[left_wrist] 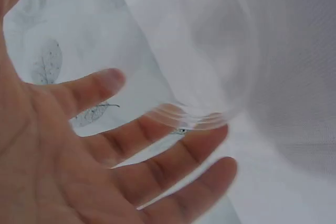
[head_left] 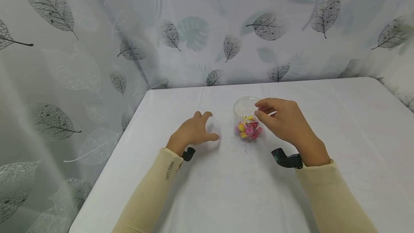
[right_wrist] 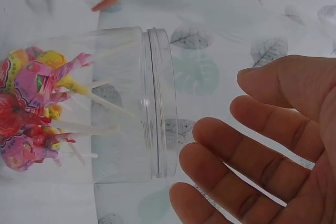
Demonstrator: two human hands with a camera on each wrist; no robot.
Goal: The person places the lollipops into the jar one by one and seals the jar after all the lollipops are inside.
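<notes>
A clear plastic jar (head_left: 246,112) stands upright on the white table with several wrapped lollipops (head_left: 249,128) inside. Their pink, yellow and red wrappers point down and the white sticks (right_wrist: 107,103) up. My right hand (head_left: 279,119) is beside the jar's ringed top (right_wrist: 160,103), fingers loosely bent and nothing held. To the left of the jar, my left hand (head_left: 195,132) has thumb and fingers spread around a clear round plastic piece (head_left: 213,128). The left wrist view shows its ridged rim (left_wrist: 191,121) overlapping the extended fingers.
A white cloth covers the table (head_left: 239,190), whose left edge slopes down toward me. Behind and to the left hangs a pale curtain (head_left: 200,35) printed with leaves. Dark camera mounts (head_left: 286,159) sit at both wrists.
</notes>
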